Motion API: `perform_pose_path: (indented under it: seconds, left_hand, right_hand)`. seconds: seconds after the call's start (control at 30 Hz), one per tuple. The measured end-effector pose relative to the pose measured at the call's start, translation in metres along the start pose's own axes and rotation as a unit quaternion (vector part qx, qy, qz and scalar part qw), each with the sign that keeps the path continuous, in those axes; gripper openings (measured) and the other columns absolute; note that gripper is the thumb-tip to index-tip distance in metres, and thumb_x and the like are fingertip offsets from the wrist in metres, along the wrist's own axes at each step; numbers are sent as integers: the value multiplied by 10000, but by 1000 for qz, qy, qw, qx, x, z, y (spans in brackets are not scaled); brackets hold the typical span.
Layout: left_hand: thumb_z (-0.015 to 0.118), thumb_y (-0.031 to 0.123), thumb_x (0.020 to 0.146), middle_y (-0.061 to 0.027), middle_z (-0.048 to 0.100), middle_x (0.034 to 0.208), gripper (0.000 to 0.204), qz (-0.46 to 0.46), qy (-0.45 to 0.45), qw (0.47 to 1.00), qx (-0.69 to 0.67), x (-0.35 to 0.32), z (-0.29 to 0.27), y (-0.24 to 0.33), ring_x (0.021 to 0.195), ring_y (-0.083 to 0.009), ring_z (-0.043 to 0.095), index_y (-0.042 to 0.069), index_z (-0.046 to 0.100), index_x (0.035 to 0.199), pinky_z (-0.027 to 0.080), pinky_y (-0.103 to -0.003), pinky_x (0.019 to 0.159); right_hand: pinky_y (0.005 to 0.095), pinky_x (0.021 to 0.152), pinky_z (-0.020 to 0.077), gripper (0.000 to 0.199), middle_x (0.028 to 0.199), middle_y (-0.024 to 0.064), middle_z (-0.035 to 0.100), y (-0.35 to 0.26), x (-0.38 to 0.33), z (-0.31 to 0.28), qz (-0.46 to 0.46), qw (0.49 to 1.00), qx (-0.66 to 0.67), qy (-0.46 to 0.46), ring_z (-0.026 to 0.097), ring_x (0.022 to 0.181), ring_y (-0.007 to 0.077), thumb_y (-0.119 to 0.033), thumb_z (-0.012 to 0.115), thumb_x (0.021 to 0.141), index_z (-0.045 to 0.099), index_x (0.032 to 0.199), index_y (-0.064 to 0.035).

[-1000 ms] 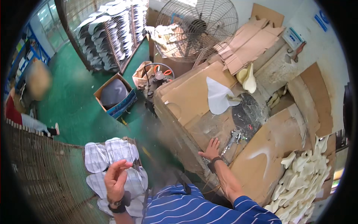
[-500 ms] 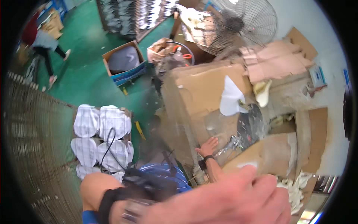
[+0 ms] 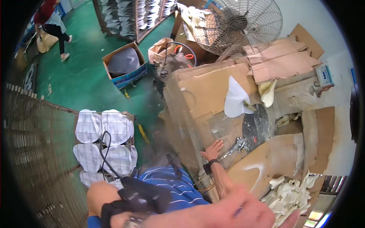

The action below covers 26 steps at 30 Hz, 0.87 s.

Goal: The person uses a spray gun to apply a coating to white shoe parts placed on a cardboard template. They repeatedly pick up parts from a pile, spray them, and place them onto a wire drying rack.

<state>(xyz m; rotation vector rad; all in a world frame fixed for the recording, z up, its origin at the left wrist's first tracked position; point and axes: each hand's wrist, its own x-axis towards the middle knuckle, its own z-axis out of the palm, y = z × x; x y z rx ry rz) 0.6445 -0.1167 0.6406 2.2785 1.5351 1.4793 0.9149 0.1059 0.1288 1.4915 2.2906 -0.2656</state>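
**Right hand flat on the bench, left hand up against the lens**

The right hand [image 3: 213, 149] lies palm down with its fingers spread on the cardboard-covered bench [image 3: 213, 89] and grips nothing. A shiny metal fitting [image 3: 237, 144] sits just beyond its fingertips, with a dark round plate [image 3: 255, 127] further out past that. A white cut sheet [image 3: 235, 98] lies well beyond the hand. A heap of white cut pieces [image 3: 289, 190] lies off to its right. The left hand [image 3: 243, 213] is raised very close to the camera, large and blurred. I cannot tell whether it is open, closed or holding anything. A black wrist strap [image 3: 133, 201] shows behind it on the forearm. Below that arm is a wire crate [image 3: 81, 159] of white shaped pieces.

Risks, as a judgement: the raised left hand blocks much of the lower view, so a reach by the right hand toward the metal fitting would be partly unsighted. Its fingers could catch on the fitting's edges. The loose cardboard under the palm could also slide if weight goes onto it.

Half a second ago the right hand was in the same spot on the bench. The left hand already filled the lower edge. A second ago it was lower, over the crate.
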Motion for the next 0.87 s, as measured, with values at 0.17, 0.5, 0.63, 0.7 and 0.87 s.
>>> perform_pose_path:
  seconds: [0.17, 0.5, 0.63, 0.7, 0.87]
  left_hand:
    - [685, 162, 753, -107, 636, 1049, 575, -77, -82, 991, -76, -31, -16, -5, 866, -182, 629, 212, 612, 1321, 523, -326, 858]
    - [706, 13, 720, -147, 631, 814, 197, -539, -75, 834, 93, -230, 63, -88, 774, -330, 630, 21, 589, 878, 485, -381, 701]
    - [718, 96, 741, -145, 651, 830, 278, -644, -132, 751, 71, -292, 90, -86, 796, -317, 645, 7, 606, 979, 500, -401, 718]
    - [722, 119, 748, -149, 655, 844, 329, -661, -147, 733, 60, -301, 97, -84, 800, -314, 649, 7, 612, 1036, 506, -403, 723]
    - [719, 169, 783, -152, 695, 884, 389, -624, -114, 770, 70, -282, 95, -95, 857, -309, 671, 48, 622, 1140, 519, -409, 785]
  right_hand:
    - [661, 1081, 265, 1331, 1556, 351, -64, -21, -5, -23, 6, 1000, -22, -6, -10, 1443, 532, -436, 869, 623, 16, 1496, 96]
    - [667, 1057, 297, 1236, 1549, 369, -2, -19, -9, -25, 7, 999, -18, 28, 58, 1432, 550, -390, 838, 632, 100, 1485, 117]
    - [667, 1057, 298, 1211, 1549, 370, 3, -17, -9, -26, 7, 999, -16, 29, 64, 1429, 556, -375, 832, 639, 117, 1483, 119]
    - [659, 1066, 293, 1221, 1549, 370, 0, -18, -8, -25, 5, 999, -19, 27, 57, 1429, 559, -378, 838, 632, 116, 1484, 118]
    - [631, 1104, 256, 1249, 1560, 350, 33, -59, 10, -26, -21, 999, -30, 24, 82, 1445, 519, -422, 853, 627, 119, 1486, 110]
